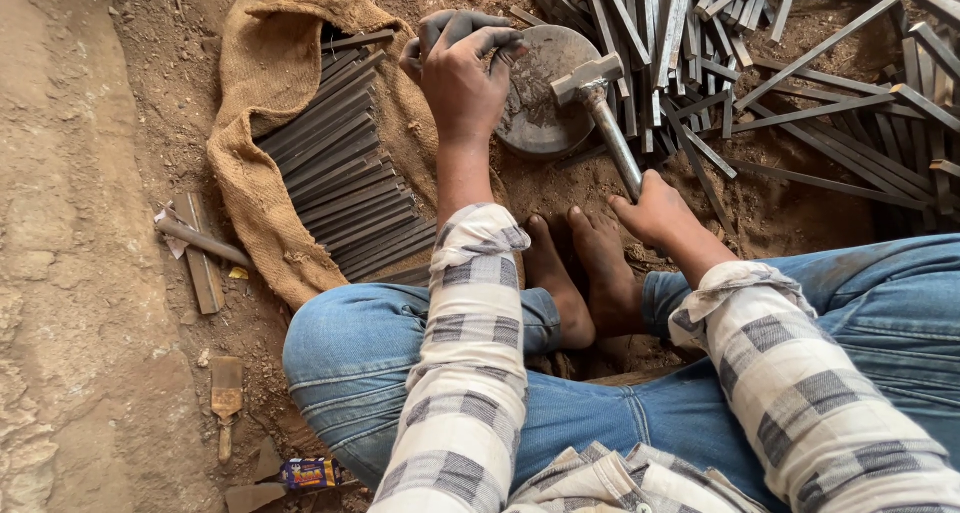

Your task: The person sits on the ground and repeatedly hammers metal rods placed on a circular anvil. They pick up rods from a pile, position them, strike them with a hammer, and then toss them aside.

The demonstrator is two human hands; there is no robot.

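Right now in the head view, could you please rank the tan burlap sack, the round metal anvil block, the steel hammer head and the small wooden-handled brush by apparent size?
1. Tan burlap sack
2. Round metal anvil block
3. Small wooden-handled brush and steel hammer head look alike; the brush lies nearer the camera, so unranked.

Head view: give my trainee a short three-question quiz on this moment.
1. True or false: the right hand grips the hammer by its handle.
2. Where does the hammer head rest? A) on the round anvil B) on the burlap sack C) on the dirt
3. Fill in: the neat stack of metal strips lies on the ____.

Key: 1 true; 2 A; 3 burlap sack. The left hand is at the anvil's edge.
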